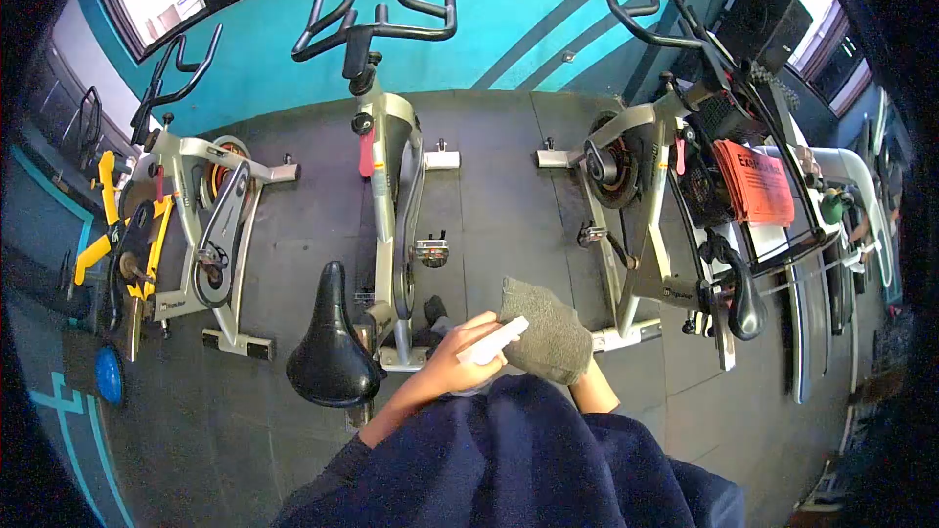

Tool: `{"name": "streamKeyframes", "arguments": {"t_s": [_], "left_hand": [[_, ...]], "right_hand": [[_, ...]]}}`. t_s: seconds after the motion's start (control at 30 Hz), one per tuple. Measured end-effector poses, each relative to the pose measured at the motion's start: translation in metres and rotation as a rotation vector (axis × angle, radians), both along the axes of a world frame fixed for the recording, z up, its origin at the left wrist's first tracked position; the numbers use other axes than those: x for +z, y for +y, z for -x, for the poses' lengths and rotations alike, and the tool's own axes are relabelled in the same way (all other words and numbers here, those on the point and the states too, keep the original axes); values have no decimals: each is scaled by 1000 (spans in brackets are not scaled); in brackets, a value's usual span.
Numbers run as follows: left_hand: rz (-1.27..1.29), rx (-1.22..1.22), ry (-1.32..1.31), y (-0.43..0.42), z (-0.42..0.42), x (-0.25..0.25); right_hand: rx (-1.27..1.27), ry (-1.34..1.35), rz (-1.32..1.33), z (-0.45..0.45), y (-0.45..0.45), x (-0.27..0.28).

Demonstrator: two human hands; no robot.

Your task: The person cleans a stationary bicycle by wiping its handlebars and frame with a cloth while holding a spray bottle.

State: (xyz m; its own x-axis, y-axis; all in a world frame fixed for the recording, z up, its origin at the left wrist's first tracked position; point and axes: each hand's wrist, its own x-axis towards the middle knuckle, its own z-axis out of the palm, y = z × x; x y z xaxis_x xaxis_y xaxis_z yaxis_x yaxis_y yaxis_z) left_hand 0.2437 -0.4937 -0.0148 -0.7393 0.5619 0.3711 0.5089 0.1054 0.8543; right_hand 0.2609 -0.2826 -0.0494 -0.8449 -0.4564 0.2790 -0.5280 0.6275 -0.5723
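- Floor [509, 205]: dark grey matting with visible seams; extends below and ahead of the fingers.
- Wall [509, 39]: turquoise with dark diagonal stripes; well ahead of the fingers, beneath windows.
- Centre bike [384, 137]: silver-grey frame, black handlebar; ahead and slightly left of the fingers. Its black saddle [335, 357] is left of the left hand.
- Left bike [186, 166]: farther left of the fingers, near a yellow frame [108, 176].
- Right bike [646, 176]: ahead and right of the fingers. Orange printed sheets [753, 181] hang beyond it.
- Left hand [465, 357]: fingers curled closed around a white object [494, 340].
- White object: smooth, pale, elongated, blunt-ended; projects from the left fingers toward the cloth. Contact with the cloth cannot be determined.
- Cloth [546, 332]: grey-green, coarse-textured, roughly rectangular; right of the left fingers, over the right hand [591, 383].
- Right hand: mostly hidden by the cloth; finger opening and grip cannot be determined.
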Motion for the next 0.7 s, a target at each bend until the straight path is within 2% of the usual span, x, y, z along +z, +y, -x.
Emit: {"name": "streamKeyframes", "arguments": {"t_s": [0.1, 0.13, 0.2, 0.27, 0.33, 0.43, 0.5, 0.57, 0.6, 0.67, 0.7], "left_hand": [[1, 43, 52, -5, -2, 3], [33, 75, 64, -7, -3, 4], [11, 117, 22, -8, -5, 1], [-10, 158, -17, -9, -7, 1], [-142, 210, -264, -11, -8, 12], [-98, 245, -231, -18, -5, 19], [-121, 233, -201, -18, -1, 20], [-312, 218, -476, -15, -1, 33], [-313, 214, -470, -15, 3, 32], [-109, 212, -117, -16, 13, 29], [-109, 203, -113, -15, 18, 30]], "right_hand": [[-23, 15, -104, -1, -3, -10], [-22, -288, 340, -1, 1, -25], [-20, -585, 784, 2, 6, -27], [-128, -494, 782, 5, 11, -23], [-237, -399, 780, 10, 16, -15], [-253, -278, 898, 21, 27, -19], [-471, 6, 77, 26, 35, -2], [-562, 155, -338, 32, 29, 47], [-575, 193, -411, 34, 29, 61], [-584, 222, -439, 35, 31, 74], [-588, 225, -437, 37, 31, 78]]}}
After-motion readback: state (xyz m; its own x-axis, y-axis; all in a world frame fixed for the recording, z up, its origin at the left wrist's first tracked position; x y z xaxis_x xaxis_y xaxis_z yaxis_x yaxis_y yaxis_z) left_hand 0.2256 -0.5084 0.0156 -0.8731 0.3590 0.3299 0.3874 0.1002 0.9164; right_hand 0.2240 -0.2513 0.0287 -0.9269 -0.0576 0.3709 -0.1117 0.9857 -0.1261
